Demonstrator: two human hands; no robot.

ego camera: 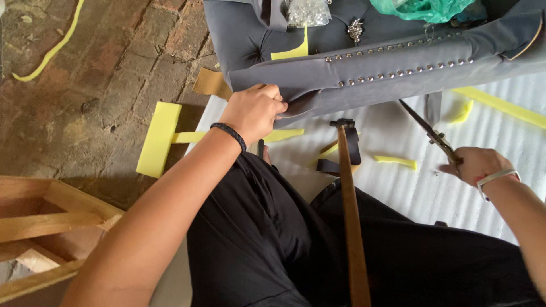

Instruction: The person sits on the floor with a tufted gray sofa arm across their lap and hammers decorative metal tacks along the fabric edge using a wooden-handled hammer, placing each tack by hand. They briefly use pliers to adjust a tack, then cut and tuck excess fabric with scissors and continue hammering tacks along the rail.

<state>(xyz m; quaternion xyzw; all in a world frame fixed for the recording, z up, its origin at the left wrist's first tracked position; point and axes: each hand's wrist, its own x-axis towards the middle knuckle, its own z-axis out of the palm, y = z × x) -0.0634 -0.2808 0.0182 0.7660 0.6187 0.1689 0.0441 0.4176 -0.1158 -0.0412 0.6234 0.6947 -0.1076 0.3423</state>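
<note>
Left hand: closed, pinching loose grey cloth at the near edge of the grey padded panel with metal studs.
Right hand: closed around the handles of dark metal scissors, blades pointing at the panel.
Panel: lying on the white ribbed foam sheet, near its far edge.
Long wooden-handled hammer: resting across the black-trousered lap.
Yellow foam scraps: by the sheet's left edge.

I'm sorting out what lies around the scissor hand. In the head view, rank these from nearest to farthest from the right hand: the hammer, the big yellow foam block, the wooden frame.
From the right hand:
1. Hammer, just to its left, across the lap.
2. Yellow foam block, further left, on the brick floor's edge.
3. Wooden frame, far lower left corner.
</note>
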